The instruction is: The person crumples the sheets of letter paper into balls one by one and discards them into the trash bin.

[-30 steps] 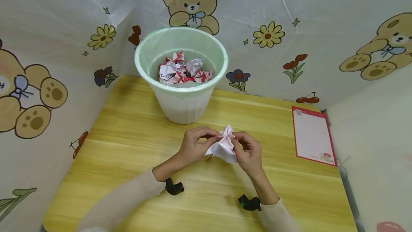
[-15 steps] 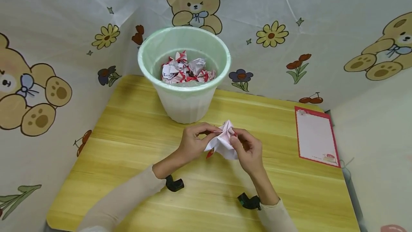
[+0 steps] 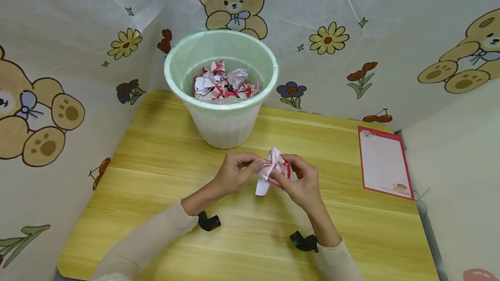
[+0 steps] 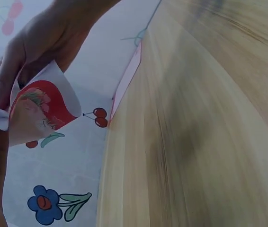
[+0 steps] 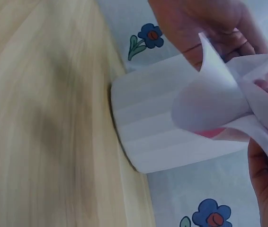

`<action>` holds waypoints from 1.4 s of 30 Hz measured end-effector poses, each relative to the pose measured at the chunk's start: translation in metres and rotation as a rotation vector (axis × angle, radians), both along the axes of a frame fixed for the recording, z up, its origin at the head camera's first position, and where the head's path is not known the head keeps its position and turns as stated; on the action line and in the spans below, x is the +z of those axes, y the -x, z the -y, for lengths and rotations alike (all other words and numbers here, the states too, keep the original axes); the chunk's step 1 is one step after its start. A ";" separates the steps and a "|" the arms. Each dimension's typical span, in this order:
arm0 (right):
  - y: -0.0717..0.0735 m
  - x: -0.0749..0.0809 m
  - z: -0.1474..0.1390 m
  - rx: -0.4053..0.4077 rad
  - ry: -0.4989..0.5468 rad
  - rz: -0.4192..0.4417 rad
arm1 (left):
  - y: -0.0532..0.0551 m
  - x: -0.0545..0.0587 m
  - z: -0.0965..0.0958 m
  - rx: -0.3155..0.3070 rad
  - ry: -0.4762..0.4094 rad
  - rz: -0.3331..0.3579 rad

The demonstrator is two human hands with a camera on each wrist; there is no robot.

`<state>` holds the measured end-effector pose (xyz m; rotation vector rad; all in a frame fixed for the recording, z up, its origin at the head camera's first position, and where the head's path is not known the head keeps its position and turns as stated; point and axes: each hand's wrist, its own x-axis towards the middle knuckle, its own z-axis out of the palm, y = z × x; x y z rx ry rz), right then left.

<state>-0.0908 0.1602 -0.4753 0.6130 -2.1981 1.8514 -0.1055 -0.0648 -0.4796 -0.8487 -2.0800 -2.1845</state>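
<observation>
Between both hands, above the table, is a partly crumpled sheet of paper (image 3: 276, 166), white with a red printed border. My left hand (image 3: 233, 172) pinches its left side between thumb and fingers. On the other side my right hand (image 3: 304, 181) grips it, the thumb pressed over the front. In the left wrist view a curled flap of the paper (image 4: 46, 106) shows its red band and flower print. The right wrist view has a loose white fold of the paper (image 5: 214, 97) hanging out toward the table.
A pale green bucket (image 3: 222, 127) with several crumpled paper balls (image 3: 224, 83) inside stands behind the hands. A flat red-bordered sheet (image 3: 384, 164) lies at the right edge of the wooden table (image 3: 156, 164). A bear-patterned cloth (image 3: 289, 3) surrounds the table.
The paper has been bunched smaller and turned, so more of its red border faces the camera and a white strip hangs below. Both hands stay at about the same spot.
</observation>
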 end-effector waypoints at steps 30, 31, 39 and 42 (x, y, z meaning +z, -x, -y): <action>0.002 -0.007 -0.012 0.136 0.071 -0.012 | -0.001 0.000 0.008 -0.167 0.072 0.161; 0.001 -0.007 -0.011 0.132 0.069 -0.007 | -0.001 -0.001 0.007 -0.161 0.066 0.155; -0.001 -0.004 -0.005 0.076 0.061 0.070 | -0.008 -0.006 -0.002 0.007 0.075 0.035; 0.001 -0.002 -0.003 0.065 0.060 0.094 | -0.010 -0.006 -0.003 0.071 0.079 -0.019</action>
